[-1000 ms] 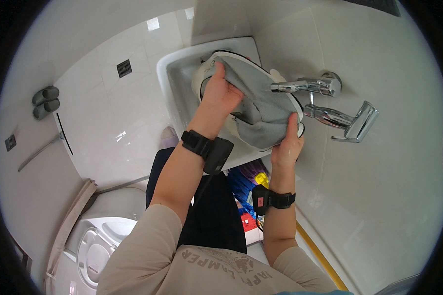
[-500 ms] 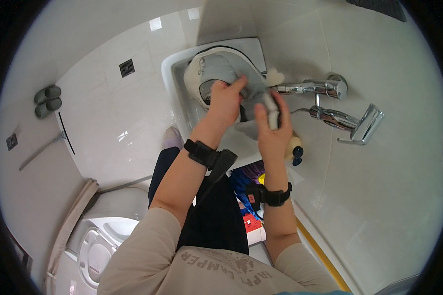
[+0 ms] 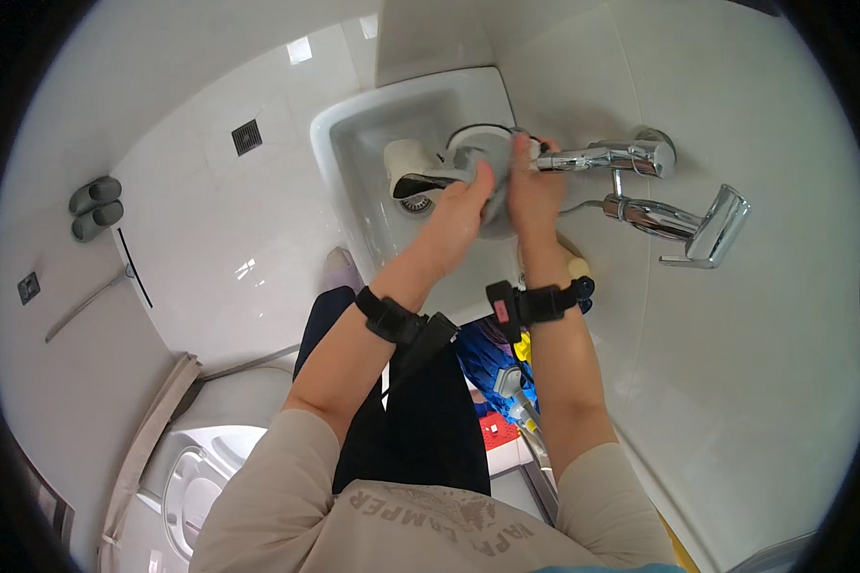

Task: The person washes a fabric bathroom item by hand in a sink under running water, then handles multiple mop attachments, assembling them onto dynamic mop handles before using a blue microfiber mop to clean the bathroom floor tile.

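This is a bathroom. It has a white, rectangular ceramic sink [image 3: 358, 134], a shiny chrome wall tap [image 3: 631, 158] with a hose-fed chrome spray head [image 3: 717, 229], and a white, oval-lidded toilet [image 3: 196, 492]. Glossy pale floor tiles [image 3: 201, 210] surround a dark, square metal drain grate [image 3: 247, 137]. Grey rubbery slippers [image 3: 96, 195], apparently a pair near the view's curved edge, suggest a home.

Here's the grey-and-white cloth [image 3: 485, 143], bunched over the white sink [image 3: 328, 158], left hand [image 3: 461, 218] gripping its near side, right hand [image 3: 535, 194], a touch blurred, holding it up by the tap [image 3: 597, 159]! A pale end reaches the drain [image 3: 416, 205]; dark slippers [image 3: 96, 207] sit far left, the toilet [image 3: 193, 482] lower left.
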`<act>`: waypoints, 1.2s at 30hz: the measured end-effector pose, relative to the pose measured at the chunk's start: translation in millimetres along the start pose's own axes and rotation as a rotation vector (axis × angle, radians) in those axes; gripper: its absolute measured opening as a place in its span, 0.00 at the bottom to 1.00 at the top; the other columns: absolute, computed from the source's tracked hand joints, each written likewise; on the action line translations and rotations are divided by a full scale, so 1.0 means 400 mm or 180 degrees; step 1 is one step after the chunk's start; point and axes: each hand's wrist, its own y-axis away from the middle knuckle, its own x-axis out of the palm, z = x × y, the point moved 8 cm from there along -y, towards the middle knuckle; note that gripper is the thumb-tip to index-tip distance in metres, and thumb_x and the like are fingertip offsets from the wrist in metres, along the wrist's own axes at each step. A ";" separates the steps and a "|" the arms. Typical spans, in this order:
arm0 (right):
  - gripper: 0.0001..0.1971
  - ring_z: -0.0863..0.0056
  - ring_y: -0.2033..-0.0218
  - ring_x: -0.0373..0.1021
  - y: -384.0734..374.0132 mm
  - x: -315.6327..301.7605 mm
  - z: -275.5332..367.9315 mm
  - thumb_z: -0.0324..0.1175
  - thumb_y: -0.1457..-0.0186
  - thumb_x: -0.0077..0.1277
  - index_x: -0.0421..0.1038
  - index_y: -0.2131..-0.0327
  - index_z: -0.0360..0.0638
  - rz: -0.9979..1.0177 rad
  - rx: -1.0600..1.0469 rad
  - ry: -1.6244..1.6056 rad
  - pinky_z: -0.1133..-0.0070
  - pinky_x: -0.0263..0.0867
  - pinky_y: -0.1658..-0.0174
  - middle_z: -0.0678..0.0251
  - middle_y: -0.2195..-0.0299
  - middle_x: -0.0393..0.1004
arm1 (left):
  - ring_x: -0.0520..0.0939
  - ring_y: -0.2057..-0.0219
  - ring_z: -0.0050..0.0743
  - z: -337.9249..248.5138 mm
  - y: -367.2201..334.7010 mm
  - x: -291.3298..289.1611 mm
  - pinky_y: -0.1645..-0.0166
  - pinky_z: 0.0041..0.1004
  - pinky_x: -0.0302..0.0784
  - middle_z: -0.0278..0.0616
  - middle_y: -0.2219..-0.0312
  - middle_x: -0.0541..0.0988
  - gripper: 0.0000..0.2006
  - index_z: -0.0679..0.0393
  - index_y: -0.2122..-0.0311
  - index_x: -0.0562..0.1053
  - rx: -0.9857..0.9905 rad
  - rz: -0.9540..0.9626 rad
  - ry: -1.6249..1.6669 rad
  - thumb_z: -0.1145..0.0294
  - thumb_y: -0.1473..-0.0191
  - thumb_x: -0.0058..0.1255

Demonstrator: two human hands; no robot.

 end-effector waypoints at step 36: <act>0.21 0.80 0.57 0.65 0.131 -0.128 -0.003 0.22 0.51 0.48 0.63 0.50 0.38 0.2381 0.1005 -0.0509 0.83 0.61 0.54 0.66 0.58 0.69 | 0.75 0.57 0.31 -0.102 0.155 0.117 0.52 0.30 0.72 0.44 0.57 0.72 0.18 0.66 0.53 0.64 -0.0993 0.0754 0.1531 0.61 0.39 0.34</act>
